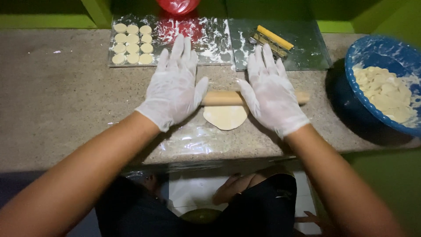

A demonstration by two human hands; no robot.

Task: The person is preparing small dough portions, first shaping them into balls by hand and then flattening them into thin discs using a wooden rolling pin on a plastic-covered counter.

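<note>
At the near edge, we look down past dark clothing and our own bare forearms, which reach up from the bottom corners toward a speckled stone counter. A sheet of clear plastic film lies over the counter's near lip, wrinkled and shining.

On that film sits a flattened round of pale dough, just beyond the counter's middle. A wooden rolling pin lies across the far edge of the dough, running left to right and touching it. Our left hand, in a thin white glove, rests palm-down on the pin's left end, fingers straight and slightly spread, thumb out toward the centre. Our right hand, gloved the same way, presses flat on the pin's right part, fingers fanned apart and pointing away from us; the pin's tip shows just past it.

To the right, a blue bowl dusted with flour holds a heap of pale dough pieces.

Farther back, a flour-smeared clear board carries small dough discs in neat rows at its left end. Beside it on the right, a second clear board holds a yellow-handled roller tool. A red container stands at the far edge against the green wall.
</note>
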